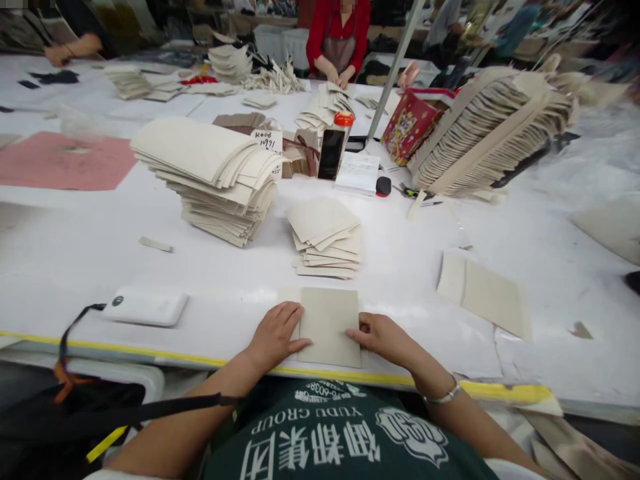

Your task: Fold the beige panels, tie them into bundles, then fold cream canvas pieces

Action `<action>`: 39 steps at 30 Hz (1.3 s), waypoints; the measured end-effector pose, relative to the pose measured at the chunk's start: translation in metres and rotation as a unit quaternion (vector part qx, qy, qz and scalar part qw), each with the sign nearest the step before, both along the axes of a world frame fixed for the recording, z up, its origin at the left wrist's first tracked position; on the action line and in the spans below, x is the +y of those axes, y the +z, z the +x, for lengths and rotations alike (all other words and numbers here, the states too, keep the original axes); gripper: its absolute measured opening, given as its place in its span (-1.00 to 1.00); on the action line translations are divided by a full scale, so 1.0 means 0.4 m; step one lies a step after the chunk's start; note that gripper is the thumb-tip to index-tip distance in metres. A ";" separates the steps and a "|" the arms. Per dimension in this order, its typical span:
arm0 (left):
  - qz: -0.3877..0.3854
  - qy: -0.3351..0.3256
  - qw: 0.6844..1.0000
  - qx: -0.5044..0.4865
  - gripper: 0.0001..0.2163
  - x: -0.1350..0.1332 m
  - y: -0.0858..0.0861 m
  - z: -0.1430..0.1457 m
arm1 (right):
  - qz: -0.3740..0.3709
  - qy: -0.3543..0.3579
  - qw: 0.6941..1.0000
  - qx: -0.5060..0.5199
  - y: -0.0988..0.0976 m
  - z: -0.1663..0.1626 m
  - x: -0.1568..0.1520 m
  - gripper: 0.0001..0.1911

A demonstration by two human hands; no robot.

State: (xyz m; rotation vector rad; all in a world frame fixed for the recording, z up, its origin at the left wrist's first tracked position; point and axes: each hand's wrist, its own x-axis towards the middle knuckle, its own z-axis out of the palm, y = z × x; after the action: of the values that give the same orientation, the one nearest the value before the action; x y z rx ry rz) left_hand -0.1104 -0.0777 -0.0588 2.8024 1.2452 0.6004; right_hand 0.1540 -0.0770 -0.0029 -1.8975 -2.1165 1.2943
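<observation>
A beige rectangular panel [330, 328] lies in front of me at the table's edge; I cannot tell whether it is fabric or leather. Along its left edge rests my left hand [277, 335], fingers stretched out and thumb apart, lying on the border. My right hand [383, 337] grips the opposite edge, thumb on top and the other fingers curled at the side. Just beyond the panel stands a small uneven stack of similar beige pieces [325, 230]. A taller stack of larger curved pieces [205, 173] is behind it to the left.
A white power bank [147, 307] lies left, a joined beige piece [484, 293] right. Farther back are a phone [331, 155], a notepad [357, 172], snips [411, 192], a red box [415, 125] and a large tied bundle [493, 130]. A co-worker in red [340, 43] works across the table.
</observation>
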 end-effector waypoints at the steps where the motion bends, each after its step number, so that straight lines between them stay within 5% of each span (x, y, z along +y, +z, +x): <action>1: -0.001 0.000 1.000 -0.001 -0.46 0.000 0.000 0.001 | -0.014 -0.020 1.000 0.011 -0.006 0.005 0.005 -0.69; 6: -0.006 0.001 1.000 -0.008 -0.45 0.003 0.007 0.001 | -0.077 -0.078 0.992 0.064 -0.034 0.016 0.017 -0.63; 14: -0.029 -0.027 0.999 -0.027 -0.22 0.011 0.022 -0.007 | -0.066 -0.033 0.997 0.025 -0.022 0.011 0.026 -0.70; 23: -0.039 -0.041 0.998 -0.023 -0.25 0.007 0.003 -0.017 | 0.072 0.101 0.992 -0.010 -0.042 0.034 -0.017 -0.57; 31: -0.059 -0.050 0.997 0.010 -0.29 0.015 0.012 -0.019 | 0.037 0.011 0.998 -0.040 -0.064 0.013 -0.010 -0.65; 39: -0.068 -0.051 0.995 0.045 -0.33 0.034 0.035 -0.016 | -0.006 0.007 0.987 -0.158 -0.019 -0.003 0.031 -0.72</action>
State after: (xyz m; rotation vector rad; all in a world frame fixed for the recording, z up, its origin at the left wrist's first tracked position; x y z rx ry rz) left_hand -0.1167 -0.0641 -0.0450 2.7865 1.1027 0.3721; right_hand 0.1528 -0.0645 -0.0103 -2.2258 -2.2657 1.0699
